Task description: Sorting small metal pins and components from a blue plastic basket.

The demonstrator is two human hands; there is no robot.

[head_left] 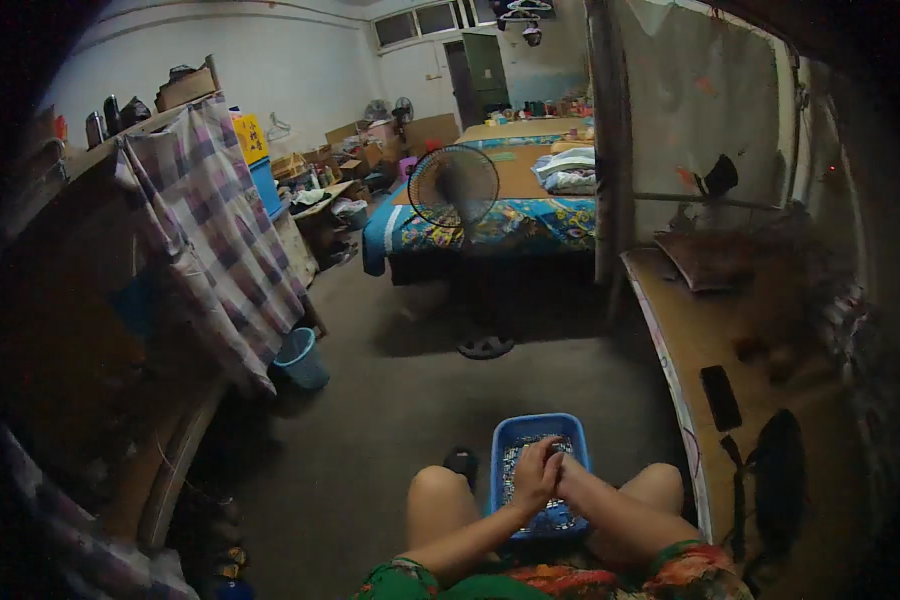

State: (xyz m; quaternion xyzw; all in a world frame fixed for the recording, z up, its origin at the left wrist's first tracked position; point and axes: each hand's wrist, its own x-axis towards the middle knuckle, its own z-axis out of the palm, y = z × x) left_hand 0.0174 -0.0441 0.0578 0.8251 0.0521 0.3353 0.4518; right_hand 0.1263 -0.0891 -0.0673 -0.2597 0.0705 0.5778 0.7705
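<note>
A blue plastic basin (536, 417) sits low between my knees. Many small, light and dark pieces (511, 466) lie in it, too small to name. Over the basin, my left hand (537, 474) and my right hand (572, 480) meet, with their fingers brought together. The left hand comes in from the left, its fingertips against the right hand. Both look closed, and whatever is pinched between them is too small or hidden to make out. Some of the right hand's fingers are covered by the left.
To the right runs a brown tabletop (670, 310) with a dark phone (720, 398) and a black bag-like item (778, 475). Ahead stand a floor fan (454, 187) and a bed (530, 232). A blue bin (301, 360) is at the left, beside a checked curtain (210, 230).
</note>
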